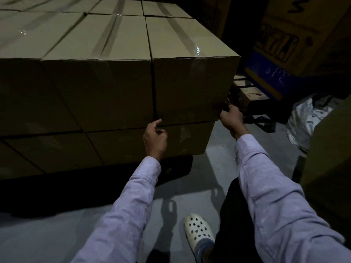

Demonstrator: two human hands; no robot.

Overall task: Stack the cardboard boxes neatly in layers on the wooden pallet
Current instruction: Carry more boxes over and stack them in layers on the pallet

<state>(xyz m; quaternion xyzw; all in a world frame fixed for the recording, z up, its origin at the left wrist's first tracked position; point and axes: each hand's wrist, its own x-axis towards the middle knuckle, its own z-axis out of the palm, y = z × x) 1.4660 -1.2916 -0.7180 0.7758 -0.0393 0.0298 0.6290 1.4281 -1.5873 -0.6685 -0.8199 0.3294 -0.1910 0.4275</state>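
The cardboard stack (76, 54) fills the view from 9 to 1 o'clock, two layers showing above a dark pallet (178, 168). The corner box (191, 84) sits on the top layer at the stack's 3 o'clock end, resting on the lower box (188, 141). The right hand (230, 118) holds its bottom corner at 4 o'clock, grip curled round the edge. The left hand (154, 137) is at the box's 7 o'clock corner, fingers half curled, one tip on the seam; whether it pinches anything I cannot tell. A white clog (197, 230) stands on the grey floor (57, 234) at 6 o'clock.
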